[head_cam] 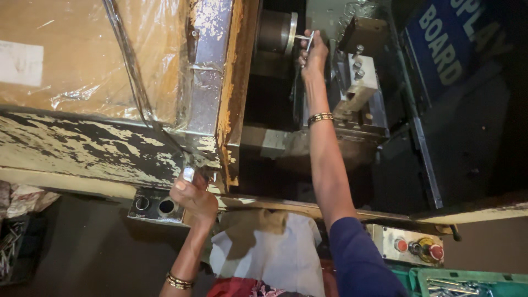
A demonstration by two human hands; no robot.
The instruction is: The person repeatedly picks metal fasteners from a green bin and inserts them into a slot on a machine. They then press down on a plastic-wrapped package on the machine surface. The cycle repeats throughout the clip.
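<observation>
My right hand (313,55) reaches far into the open machine and grips a small metal rod (309,39) held against the round chuck (276,32). A bangle sits on that wrist. Down at the machine's front edge, my left hand (192,195) is closed around a small shiny metal piece (188,174), just above a black panel with two round buttons (155,206). Beside my right hand stands the grey tool block with bolts (360,82).
The machine's sliding door (82,137) has peeling cream paint and a plastic-covered window at left. A metal control box with red knobs (418,247) sits at lower right, above a green crate of metal parts (467,283). A blue board leans at upper right.
</observation>
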